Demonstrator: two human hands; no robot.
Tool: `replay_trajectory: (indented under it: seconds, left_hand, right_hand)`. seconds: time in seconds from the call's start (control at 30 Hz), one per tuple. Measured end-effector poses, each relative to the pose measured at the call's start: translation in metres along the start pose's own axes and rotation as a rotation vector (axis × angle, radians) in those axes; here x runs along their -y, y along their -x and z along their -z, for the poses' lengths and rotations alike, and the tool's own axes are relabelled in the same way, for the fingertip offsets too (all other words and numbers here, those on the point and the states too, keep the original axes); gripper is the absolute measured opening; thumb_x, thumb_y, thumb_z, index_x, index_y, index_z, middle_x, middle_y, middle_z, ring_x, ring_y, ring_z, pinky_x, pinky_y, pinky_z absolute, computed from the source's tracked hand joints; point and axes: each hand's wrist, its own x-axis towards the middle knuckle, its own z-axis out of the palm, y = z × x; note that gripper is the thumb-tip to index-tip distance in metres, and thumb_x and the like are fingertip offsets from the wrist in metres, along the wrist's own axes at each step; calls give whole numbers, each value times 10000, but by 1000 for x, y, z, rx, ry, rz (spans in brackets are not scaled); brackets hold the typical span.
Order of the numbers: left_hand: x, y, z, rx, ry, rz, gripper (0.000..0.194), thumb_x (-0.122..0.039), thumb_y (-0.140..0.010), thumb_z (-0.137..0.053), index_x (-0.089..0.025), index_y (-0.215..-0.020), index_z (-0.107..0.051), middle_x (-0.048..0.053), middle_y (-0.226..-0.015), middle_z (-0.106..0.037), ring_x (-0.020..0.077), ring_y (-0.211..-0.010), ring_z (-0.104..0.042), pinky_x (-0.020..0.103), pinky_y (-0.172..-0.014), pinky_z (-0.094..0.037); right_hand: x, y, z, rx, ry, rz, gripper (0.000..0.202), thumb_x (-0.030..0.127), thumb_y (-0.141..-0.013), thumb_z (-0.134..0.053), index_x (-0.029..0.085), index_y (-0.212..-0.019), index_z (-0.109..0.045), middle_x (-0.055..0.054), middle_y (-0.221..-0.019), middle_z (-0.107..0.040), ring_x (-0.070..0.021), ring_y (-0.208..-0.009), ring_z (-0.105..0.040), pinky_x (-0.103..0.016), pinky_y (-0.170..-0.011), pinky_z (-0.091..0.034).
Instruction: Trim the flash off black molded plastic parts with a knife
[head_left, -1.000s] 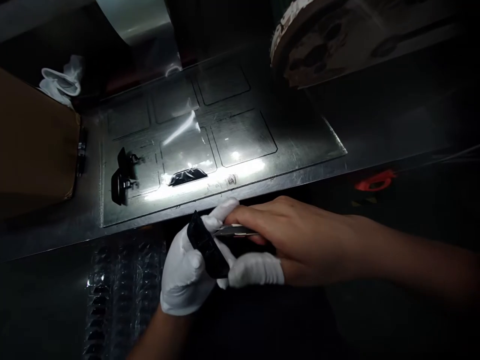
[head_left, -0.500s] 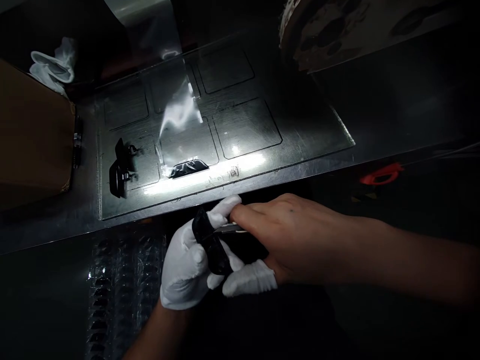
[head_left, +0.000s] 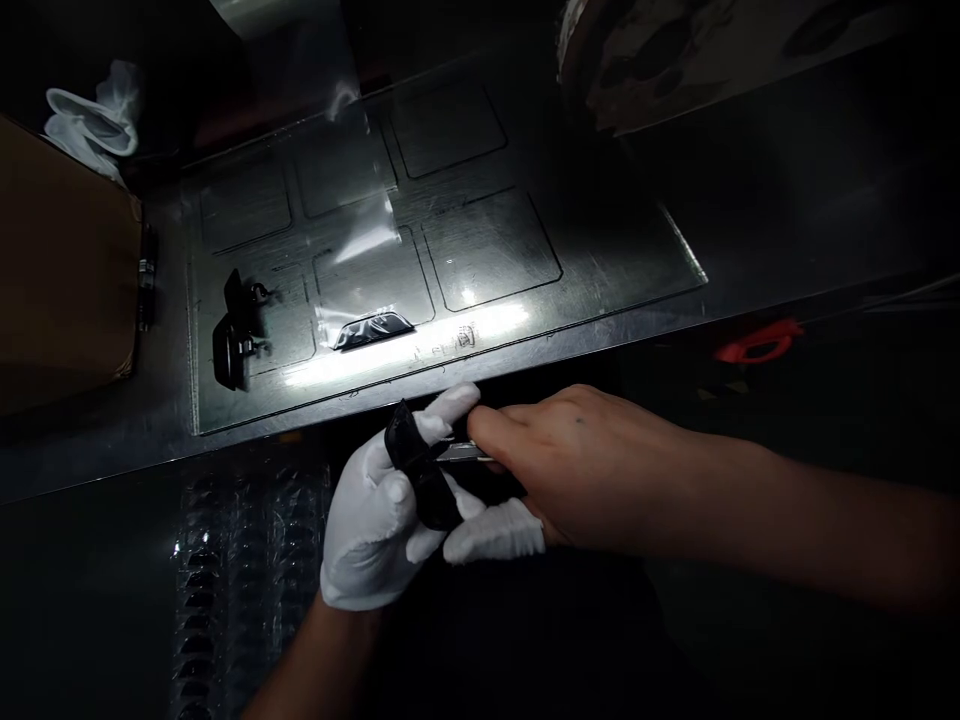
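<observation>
My left hand [head_left: 364,545], in a white glove, grips a small black plastic part [head_left: 433,492], held tilted below the bench edge. My right hand [head_left: 589,465] is mostly bare, with white fabric over a digit at its lower side. Its fingers close on a slim metal tool [head_left: 463,452] whose exact kind I cannot make out. The tool's tip meets the part's upper right side; whether it touches is hard to see. Two similar black parts [head_left: 229,350] rest on the clear sheet at left, and a film-covered black piece [head_left: 373,330] lies near its front edge.
The clear sheet [head_left: 615,250] covers the metal bench. At left stand a cardboard box [head_left: 64,280] and a white glove [head_left: 94,125]. Below, a clear plastic tray [head_left: 247,570] holds several black parts. A red-handled object [head_left: 757,342] is at right, a large round-edged object [head_left: 675,60] behind.
The black part has tilted slightly in my left hand, its lower end rising. My right hand's covered digit has moved up a little. The view has shifted slightly.
</observation>
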Motion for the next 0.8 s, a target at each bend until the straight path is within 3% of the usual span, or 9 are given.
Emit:
replay_trajectory:
  seconds: [0.37, 0.57, 0.7, 0.8]
  left_hand:
    - [2, 0, -4, -111, -31, 20, 316, -479, -934, -716, -300, -1191, -757, 142, -1515, -591, 16, -472, -510, 152, -373, -340]
    - [1, -3, -8, -128, -63, 5, 321, -480, -950, -692, -290, -1202, -753, 129, -1579, -527, 24, -495, -526, 206, -457, -465]
    - [3, -5, -12, -104, -38, 25, 336, -472, -940, -713, -277, -1212, -748, 138, -1510, -585, 35, -536, -567, 161, -416, -389]
    - [3, -6, -13, -119, -81, 44, 355, -463, -921, -742, -247, -1203, -739, 133, -1349, -665, 115, -690, -694, 124, -416, -363]
  right_hand:
    - [-5, 3, -1, 2, 15, 14, 457, 630, -936, -650, 180, -998, -601, -26, -781, -709, -204, -623, -660, -271, -521, -305]
    - [-6, 5, -5, -5, -14, 32, 526, 701, -965, -551, 179, -921, -594, -18, -727, -675, -161, -541, -574, -264, -499, -289]
    - [-25, 17, -4, -140, -280, 187, 400, 577, -1010, -575, 183, -1000, -643, -32, -918, -725, -160, -717, -648, -269, -606, -449]
    - [-41, 30, 3, -373, -271, 249, 298, 283, -1071, -472, 207, -1297, -651, -71, -1159, -723, -203, -1030, -670, -341, -867, -527]
